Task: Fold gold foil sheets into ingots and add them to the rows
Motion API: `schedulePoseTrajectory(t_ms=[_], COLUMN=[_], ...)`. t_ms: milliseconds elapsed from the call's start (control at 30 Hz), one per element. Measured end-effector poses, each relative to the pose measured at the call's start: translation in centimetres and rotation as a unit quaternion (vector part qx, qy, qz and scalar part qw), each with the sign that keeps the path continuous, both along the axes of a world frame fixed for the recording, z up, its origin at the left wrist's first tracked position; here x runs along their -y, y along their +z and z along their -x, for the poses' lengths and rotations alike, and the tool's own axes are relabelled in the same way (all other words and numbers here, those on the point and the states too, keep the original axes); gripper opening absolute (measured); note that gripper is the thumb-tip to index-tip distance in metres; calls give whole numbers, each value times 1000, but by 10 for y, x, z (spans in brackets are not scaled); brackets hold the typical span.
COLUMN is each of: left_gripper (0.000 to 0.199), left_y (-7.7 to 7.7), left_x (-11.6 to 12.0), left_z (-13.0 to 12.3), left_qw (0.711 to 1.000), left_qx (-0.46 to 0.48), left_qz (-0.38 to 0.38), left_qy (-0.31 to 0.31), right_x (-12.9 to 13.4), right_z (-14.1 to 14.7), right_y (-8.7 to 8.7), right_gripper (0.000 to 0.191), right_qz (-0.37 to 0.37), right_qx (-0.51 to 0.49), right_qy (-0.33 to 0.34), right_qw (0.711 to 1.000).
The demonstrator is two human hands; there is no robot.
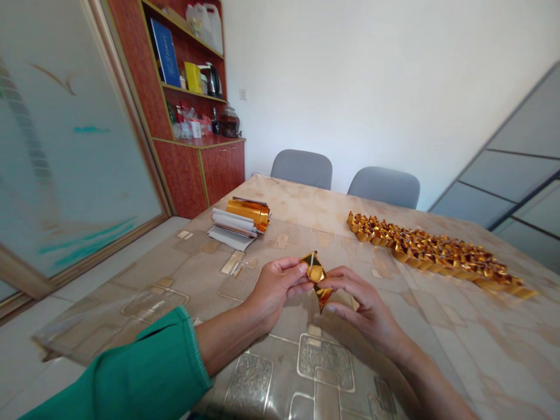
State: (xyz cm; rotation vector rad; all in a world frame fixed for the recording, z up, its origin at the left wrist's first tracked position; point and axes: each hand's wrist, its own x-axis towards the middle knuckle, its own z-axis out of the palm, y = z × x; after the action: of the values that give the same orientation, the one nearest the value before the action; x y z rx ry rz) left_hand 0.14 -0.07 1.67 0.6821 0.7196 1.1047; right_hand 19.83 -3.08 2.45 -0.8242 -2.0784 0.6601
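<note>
Between my hands, just above the table, is a small folded piece of gold foil paper [315, 273] with pointed ends. My left hand [280, 283] pinches its left side between thumb and fingers. On the other side, my right hand [361, 300] touches the lower right part with its index finger, the thumb held a little away near the bottom tip. Past my left hand lies a stack of gold and white-backed paper sheets [238, 221], loosely curled. Rows of finished gold foil folds [437, 251] stand close together on the right of the table.
A patterned plastic cover lies over the table [284, 379]. Two grey chairs [301, 168] stand at its far side. A red-brown cabinet [186, 175] with bottles and a kettle is at the back left, beside a frosted sliding door [74, 151].
</note>
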Motion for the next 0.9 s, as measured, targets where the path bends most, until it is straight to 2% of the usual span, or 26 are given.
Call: schedulePoseTrajectory(t_ms=[133,333,500,633,767,900], left_gripper=[13,11,7,9,20,25], left_y=[1,3,2,-1,-3,-3], left_x=[0,-1,-1,0,5,10], left_z=[0,0,-1,-1,-3,-5], left_qw=[1000,1000,999,999,999,992], left_qx=[-3,-9,-4,-1,-12,-57], left_qz=[7,19,34,39,-16,-102], left_qy=[10,10,10,-5,-31,-39], right_x=[4,0,-2,-3,-2,0], right_z=[-1,-3,-6,-4,3,13], right_y=[4,1,-3,-3,0,-2], right_gripper=[32,27,41,26,9,14], right_qz=[15,-43,-71,-85,-57,6], right_qx=[11,33,65,68,52,-7], right_qy=[-27,-29,-24,-33,-60,-134], right_qw=[999,998,995,994,995,991])
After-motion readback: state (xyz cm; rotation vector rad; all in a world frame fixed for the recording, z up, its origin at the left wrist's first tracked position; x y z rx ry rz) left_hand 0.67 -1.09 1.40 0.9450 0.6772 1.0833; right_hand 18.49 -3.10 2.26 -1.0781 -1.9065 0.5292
